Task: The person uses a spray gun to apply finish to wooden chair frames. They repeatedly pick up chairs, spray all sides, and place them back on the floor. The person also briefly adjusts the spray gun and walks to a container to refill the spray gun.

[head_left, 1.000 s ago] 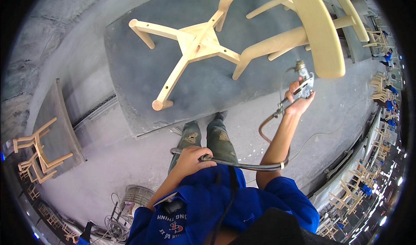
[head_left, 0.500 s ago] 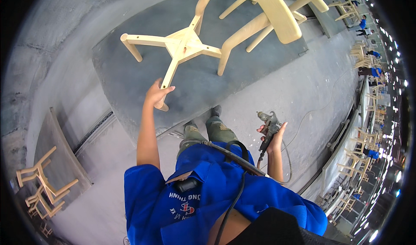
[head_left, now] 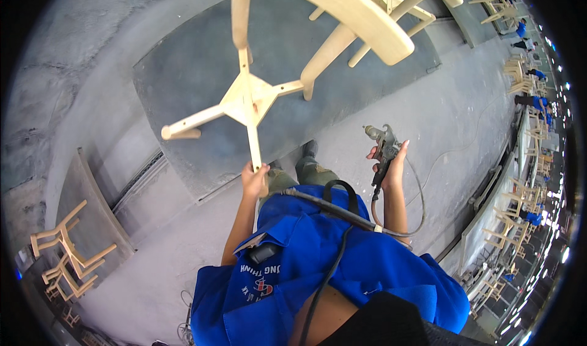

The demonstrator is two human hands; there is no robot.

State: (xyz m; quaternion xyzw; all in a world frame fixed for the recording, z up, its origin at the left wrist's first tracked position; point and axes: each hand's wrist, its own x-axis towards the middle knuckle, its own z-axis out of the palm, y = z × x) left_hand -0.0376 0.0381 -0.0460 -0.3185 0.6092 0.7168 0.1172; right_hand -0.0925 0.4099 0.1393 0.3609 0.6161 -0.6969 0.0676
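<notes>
A: What did the chair (head_left: 252, 101) ask for, to be handled well?

B: Probably a firm and calm hold low on the frame, so that it would not tip or scrape, and the gun (head_left: 385, 147) turned a little aside, so that it would not knock the wood.

A: And where was the chair, compared with the hands?

B: On the dark table (head_left: 183, 77), straight ahead of the left hand (head_left: 253, 180), which was closed around its near corner. The right hand (head_left: 395, 164) was well apart, to the right, its fingers wrapped around the gun. Whether they pressed the trigger, one could not tell.

A: And farther out?

B: A hose (head_left: 423, 202) curved below the gun, and a second chair (head_left: 422, 0) stood beyond the first.
</notes>
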